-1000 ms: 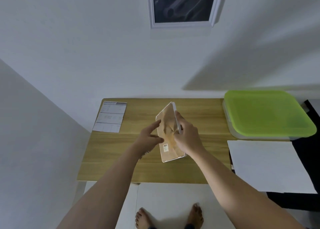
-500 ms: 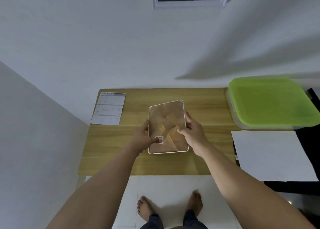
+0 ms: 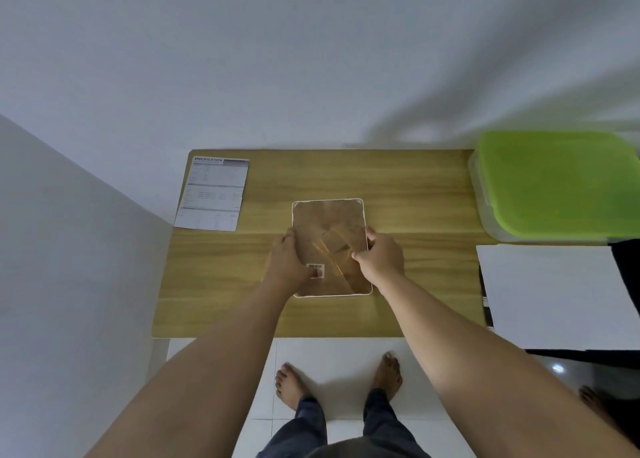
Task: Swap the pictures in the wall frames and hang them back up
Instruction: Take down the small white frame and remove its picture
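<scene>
Fingers (image 3: 288, 238) of the left hand (image 3: 285, 262) curl at the left edge of the picture frame (image 3: 327, 217), with the thumb pressed on its back beside a small barcode sticker (image 3: 316, 270). Those of the right hand (image 3: 379, 258) wrap the right edge, and its thumb lies on the backing too. Both hands therefore grip the frame from opposite sides.

Nearest the camera are dark trouser legs (image 3: 310, 419) and two bare feet (image 3: 289, 385) on a white tiled floor (image 3: 332, 353). Both forearms reach forward over the near edge of a wooden table (image 3: 415, 198).

The frame is at the middle of the tabletop, back side up. Its brown backing board is ringed by a thin white rim with rounded corners. Pale orange strips cross the backing diagonally between the two thumbs. It looks flat against the wood, though I cannot tell whether it rests there fully.

To the right, level with the hands, a large white sheet (image 3: 554, 295) lies on a dark surface just beside the table. Farther back on the left, a printed paper headed "SPECIFICATION" (image 3: 213, 194) lies at the table's far left corner and overhangs the left edge slightly. At the far right, a clear storage box with a bright green lid (image 3: 557, 180) stands against the table's end. Beyond everything rises a plain white wall (image 3: 311, 59), meeting a side wall on the left.
</scene>
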